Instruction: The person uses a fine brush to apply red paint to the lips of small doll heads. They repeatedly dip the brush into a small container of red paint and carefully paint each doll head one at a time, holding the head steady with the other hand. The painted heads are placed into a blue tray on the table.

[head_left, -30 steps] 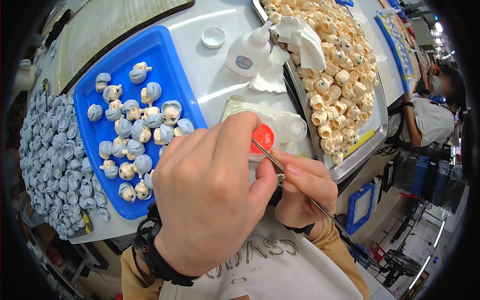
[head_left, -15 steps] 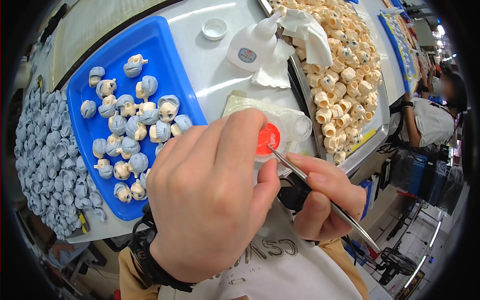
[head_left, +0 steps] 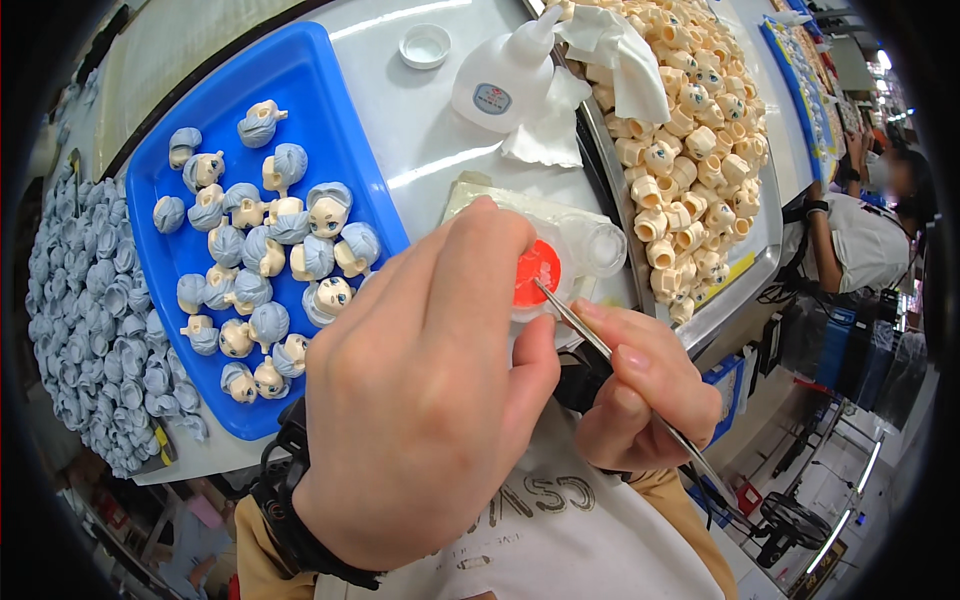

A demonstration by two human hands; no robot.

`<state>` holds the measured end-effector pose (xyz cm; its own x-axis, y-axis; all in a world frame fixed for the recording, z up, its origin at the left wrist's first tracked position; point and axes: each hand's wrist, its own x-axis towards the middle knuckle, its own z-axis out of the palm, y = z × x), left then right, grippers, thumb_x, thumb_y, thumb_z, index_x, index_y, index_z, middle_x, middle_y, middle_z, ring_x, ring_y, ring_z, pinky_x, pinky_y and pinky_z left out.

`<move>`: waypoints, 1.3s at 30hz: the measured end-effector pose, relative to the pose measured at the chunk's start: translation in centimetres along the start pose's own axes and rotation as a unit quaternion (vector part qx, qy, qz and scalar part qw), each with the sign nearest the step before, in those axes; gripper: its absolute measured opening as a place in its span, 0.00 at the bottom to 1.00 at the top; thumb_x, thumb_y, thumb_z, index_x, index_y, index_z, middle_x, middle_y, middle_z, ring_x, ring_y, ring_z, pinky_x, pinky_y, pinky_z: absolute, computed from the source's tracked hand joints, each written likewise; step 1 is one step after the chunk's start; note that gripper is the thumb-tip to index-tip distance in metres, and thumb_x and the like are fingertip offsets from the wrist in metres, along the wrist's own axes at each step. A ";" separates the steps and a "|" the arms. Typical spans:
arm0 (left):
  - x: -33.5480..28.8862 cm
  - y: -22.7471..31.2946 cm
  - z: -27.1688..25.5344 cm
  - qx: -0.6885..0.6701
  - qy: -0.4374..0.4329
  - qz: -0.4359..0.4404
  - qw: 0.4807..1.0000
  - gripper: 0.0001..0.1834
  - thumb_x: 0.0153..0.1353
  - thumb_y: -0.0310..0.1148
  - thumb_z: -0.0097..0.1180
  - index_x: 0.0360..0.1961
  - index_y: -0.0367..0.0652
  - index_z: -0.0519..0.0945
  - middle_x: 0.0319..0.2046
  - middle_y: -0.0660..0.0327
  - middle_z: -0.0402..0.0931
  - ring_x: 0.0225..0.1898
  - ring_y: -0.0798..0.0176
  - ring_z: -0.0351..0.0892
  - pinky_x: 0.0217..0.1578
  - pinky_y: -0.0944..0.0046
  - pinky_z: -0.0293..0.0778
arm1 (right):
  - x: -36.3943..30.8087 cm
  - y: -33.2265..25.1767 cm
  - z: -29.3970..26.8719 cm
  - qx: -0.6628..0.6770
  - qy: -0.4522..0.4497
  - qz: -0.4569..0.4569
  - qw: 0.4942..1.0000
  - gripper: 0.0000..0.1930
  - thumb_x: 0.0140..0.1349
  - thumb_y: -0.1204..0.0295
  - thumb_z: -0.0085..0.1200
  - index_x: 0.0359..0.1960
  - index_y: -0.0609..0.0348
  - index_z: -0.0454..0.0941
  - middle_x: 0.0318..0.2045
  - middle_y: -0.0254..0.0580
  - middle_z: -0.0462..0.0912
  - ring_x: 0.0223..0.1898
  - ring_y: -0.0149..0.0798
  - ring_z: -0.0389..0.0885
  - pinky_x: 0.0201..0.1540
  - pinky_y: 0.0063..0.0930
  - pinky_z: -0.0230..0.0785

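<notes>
While my right grip (head_left: pixel 650 390) pinches the metal tweezers (head_left: pixel 588 333) between thumb and forefinger, its other fingers curl in underneath. The tweezers' long axis runs on a slant: the tip points up and leftward, away from me, over the red disc (head_left: pixel 530 275), and the far end sticks out past my palm toward the lower right. I cannot tell whether the tip touches the red surface.

My left grip (head_left: pixel 420 370) is just beside the disc, back turned upward and covering part of its left side. Its forefinger and thumb are bent with a gap between them; the remaining fingers are hidden, so I cannot tell what, if anything, they hold. Just right of the disc is a small clear cup (head_left: pixel 605 248). Further off on the bench (head_left: pixel 420 130), a white squeeze bottle (head_left: pixel 490 60) leans its nozzle to the upper right. A blue tray (head_left: pixel 300 90) of blue-haired doll heads (head_left: pixel 329 212) lies to my left.
</notes>
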<state>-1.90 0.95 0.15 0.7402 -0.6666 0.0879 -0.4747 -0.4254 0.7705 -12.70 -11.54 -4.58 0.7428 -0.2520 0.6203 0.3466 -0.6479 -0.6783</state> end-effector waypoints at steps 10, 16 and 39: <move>0.0 0.4 0.2 -0.029 -0.022 -0.042 0.998 0.19 0.45 0.15 0.60 0.42 0.32 0.73 0.38 0.52 0.80 0.41 0.61 0.82 0.46 0.64 0.76 | -0.9 1.1 0.8 0.072 0.045 0.019 0.996 0.17 0.50 0.88 0.55 0.42 0.64 0.71 0.37 0.63 0.82 0.34 0.51 0.84 0.34 0.34 0.77; 0.1 0.5 0.1 -0.027 -0.022 -0.042 0.999 0.19 0.45 0.15 0.60 0.42 0.32 0.73 0.37 0.52 0.80 0.41 0.61 0.82 0.47 0.64 0.76 | -1.1 1.2 0.3 0.103 0.026 0.057 0.993 0.14 0.58 0.85 0.52 0.45 0.60 0.71 0.39 0.61 0.82 0.37 0.51 0.84 0.37 0.35 0.76; 0.1 0.3 0.0 -0.038 -0.030 -0.039 0.998 0.19 0.45 0.16 0.60 0.42 0.32 0.73 0.40 0.50 0.80 0.44 0.60 0.81 0.49 0.63 0.74 | -1.9 1.2 1.2 0.198 0.067 0.088 0.974 0.11 0.66 0.75 0.48 0.48 0.61 0.71 0.41 0.62 0.81 0.41 0.53 0.83 0.43 0.39 0.75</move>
<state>-1.95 0.73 0.39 0.7433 -0.6689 -0.0105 -0.3768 -0.4316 0.8196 -13.01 -11.00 -6.99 0.7390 -0.4422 0.5083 0.4336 -0.2652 -0.8612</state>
